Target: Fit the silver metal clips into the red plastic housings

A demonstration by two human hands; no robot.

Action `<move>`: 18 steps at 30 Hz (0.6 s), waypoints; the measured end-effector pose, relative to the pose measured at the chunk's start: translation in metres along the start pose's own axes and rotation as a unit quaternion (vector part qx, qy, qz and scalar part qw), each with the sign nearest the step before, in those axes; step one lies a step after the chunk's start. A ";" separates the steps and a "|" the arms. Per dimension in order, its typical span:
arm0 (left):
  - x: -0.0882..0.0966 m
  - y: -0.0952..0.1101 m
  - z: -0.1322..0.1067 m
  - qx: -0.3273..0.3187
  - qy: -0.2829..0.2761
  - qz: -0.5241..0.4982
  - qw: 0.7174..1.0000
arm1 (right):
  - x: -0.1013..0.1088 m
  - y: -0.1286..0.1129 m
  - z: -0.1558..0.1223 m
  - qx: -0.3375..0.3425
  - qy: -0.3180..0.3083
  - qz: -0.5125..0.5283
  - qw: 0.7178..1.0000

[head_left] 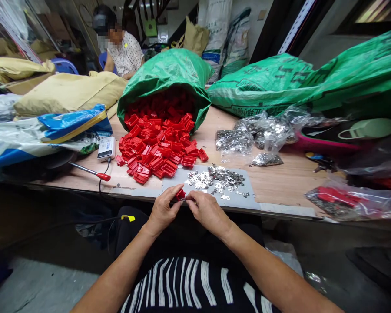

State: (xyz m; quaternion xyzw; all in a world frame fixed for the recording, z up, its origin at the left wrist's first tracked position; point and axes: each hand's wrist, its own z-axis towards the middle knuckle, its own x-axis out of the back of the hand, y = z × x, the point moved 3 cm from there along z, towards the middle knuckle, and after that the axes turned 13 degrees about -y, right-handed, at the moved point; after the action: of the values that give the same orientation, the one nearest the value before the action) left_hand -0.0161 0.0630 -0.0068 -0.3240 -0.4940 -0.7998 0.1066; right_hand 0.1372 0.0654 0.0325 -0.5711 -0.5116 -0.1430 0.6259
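Between thumb and fingers, my left hand (pixel 164 208) grips a small red plastic housing (pixel 180 194) just over the table's front edge. My right hand (pixel 208 208) is closed in a pinch right beside it, its fingertips at the housing's right end. A bit of metal seems to show there, but it is too small to make out. Beyond my hands lies a heap of similar red housings (pixel 156 150), spilling from an open green sack (pixel 169 69). Small silvery metal pieces (pixel 215 179) are spread on a grey mat (pixel 247 198) to the right of the heap.
Left of the heap are a white power bank (pixel 106 149) with a cable and a red-tipped metal rod (pixel 102 176). Clear bags of metal parts (pixel 234 141) lie to the right, near pliers (pixel 321 161). Full green sacks (pixel 263 87) stand behind. Another person (pixel 127 52) sits across.
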 end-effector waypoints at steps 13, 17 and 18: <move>-0.001 -0.002 -0.001 0.005 -0.003 -0.004 1.000 | 0.002 -0.001 0.000 -0.023 -0.014 -0.014 1.000; -0.002 -0.001 -0.001 0.007 0.006 -0.002 1.000 | -0.005 -0.006 0.004 -0.035 -0.005 -0.043 0.998; -0.002 -0.001 -0.001 0.008 0.008 -0.002 1.000 | -0.007 -0.007 0.006 -0.042 -0.002 -0.051 0.998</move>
State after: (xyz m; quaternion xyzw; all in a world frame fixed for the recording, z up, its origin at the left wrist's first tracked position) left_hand -0.0155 0.0623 -0.0091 -0.3159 -0.5004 -0.7983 0.1121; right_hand 0.1261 0.0655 0.0302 -0.5701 -0.5350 -0.1948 0.5923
